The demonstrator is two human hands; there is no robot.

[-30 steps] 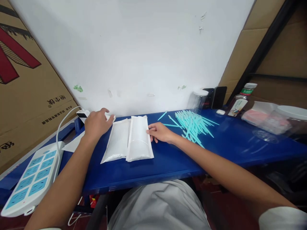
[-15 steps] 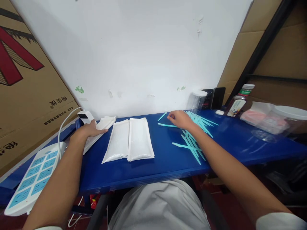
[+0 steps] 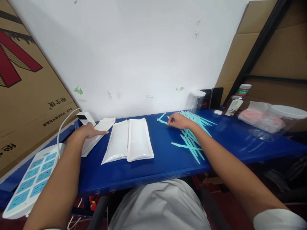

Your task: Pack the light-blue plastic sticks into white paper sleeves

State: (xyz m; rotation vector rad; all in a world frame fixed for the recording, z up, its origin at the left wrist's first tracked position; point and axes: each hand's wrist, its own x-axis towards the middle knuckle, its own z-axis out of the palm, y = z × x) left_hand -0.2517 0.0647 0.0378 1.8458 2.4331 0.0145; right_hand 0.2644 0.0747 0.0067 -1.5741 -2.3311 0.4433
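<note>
My right hand pinches one end of a thin turquoise plastic stick, shaped like an eyebrow razor, just above the blue table. Under and beside that hand lies a loose pile of similar turquoise sticks. At the left, my left hand rests on a stack of white padded envelopes, thumb stretched out over them and the other fingers partly hidden. Between my hands two white padded envelopes, a left one and a right one, lie side by side, edges touching.
A white power strip and a small white device with a cable are at the left. At the back right stand a clear jar, dark phones and a bottle. A white-lidded container lies farther right.
My right hand has come down slightly and closed on a turquoise stick, whose free end now points left. My left hand stays on the envelope stack. The view has shifted a little.
</note>
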